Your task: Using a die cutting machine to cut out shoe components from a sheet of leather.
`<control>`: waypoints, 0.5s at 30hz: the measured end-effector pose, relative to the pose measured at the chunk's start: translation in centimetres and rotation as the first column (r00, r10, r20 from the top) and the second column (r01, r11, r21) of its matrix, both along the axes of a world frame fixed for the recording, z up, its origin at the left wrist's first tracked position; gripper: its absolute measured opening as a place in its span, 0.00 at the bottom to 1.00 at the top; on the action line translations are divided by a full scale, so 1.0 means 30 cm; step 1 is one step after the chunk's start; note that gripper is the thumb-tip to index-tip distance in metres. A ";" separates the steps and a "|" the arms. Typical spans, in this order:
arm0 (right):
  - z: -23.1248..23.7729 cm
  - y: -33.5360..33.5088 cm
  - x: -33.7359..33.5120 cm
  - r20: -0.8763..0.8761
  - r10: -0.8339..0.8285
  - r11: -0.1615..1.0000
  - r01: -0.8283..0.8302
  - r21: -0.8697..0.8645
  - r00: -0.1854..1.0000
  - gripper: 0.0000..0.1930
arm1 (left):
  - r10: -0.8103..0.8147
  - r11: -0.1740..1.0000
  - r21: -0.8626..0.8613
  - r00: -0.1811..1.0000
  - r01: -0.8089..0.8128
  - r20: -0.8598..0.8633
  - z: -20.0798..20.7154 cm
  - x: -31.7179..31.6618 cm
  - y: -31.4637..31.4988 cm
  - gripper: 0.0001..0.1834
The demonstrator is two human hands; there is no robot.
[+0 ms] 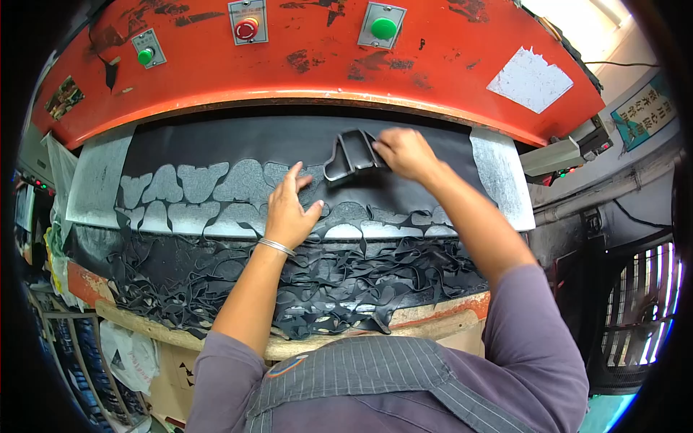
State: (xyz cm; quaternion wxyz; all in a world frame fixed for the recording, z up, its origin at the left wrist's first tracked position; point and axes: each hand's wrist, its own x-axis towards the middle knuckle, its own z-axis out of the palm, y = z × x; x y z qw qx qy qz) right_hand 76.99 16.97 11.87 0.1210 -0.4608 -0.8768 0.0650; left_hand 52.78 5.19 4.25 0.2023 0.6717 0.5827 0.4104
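A dark sheet of leather-like material lies across the pale cutting board, with rows of curved shapes cut out of its left and near parts. My right hand grips the right end of a metal cutting die, which has a curved outline and inner bars. The die is tilted over the sheet; I cannot tell whether its lower edge touches. Left of the die, my left hand is held over the cut-out rows with fingers apart and nothing in it. A bracelet circles that wrist.
Beyond the board rises an orange-red press with two green buttons and a red one. A tangle of dark offcuts heaps along the near side, behind a wooden rail. A fan-like black guard stands at the right.
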 end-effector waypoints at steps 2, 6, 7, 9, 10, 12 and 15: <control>-0.078 -0.098 0.017 -0.118 -0.190 0.980 0.181 -0.084 0.975 0.14 | -0.006 1.000 -0.017 0.996 0.004 -0.090 -0.028 0.014 -0.011 0.44; -0.179 -0.194 -0.003 -0.189 -0.294 0.956 0.285 -0.077 0.937 0.16 | -0.008 1.000 0.014 0.989 0.010 -0.149 -0.040 0.016 -0.004 0.45; -0.190 -0.202 0.012 -0.189 -0.299 0.954 0.289 -0.078 0.935 0.16 | -0.009 1.000 0.028 0.987 0.014 -0.160 -0.041 0.018 0.001 0.43; -0.203 -0.215 0.056 -0.467 -0.194 0.981 0.163 -0.105 0.863 0.21 | 0.004 0.998 0.064 0.986 0.006 -0.164 -0.042 0.029 0.011 0.40; -0.195 -0.239 0.074 -0.466 -0.197 0.980 0.166 -0.107 0.862 0.21 | 0.001 0.998 0.062 0.986 0.009 -0.164 -0.048 0.029 0.010 0.40; -0.181 -0.306 0.081 -0.328 -0.174 0.978 0.125 -0.165 0.929 0.31 | 0.027 0.998 0.062 0.983 -0.015 -0.183 -0.065 -0.003 -0.006 0.40; -0.240 -0.334 0.102 -0.310 -0.132 0.991 0.129 -0.030 0.942 0.34 | 0.005 0.998 0.059 0.988 0.004 -0.157 -0.065 0.016 -0.003 0.38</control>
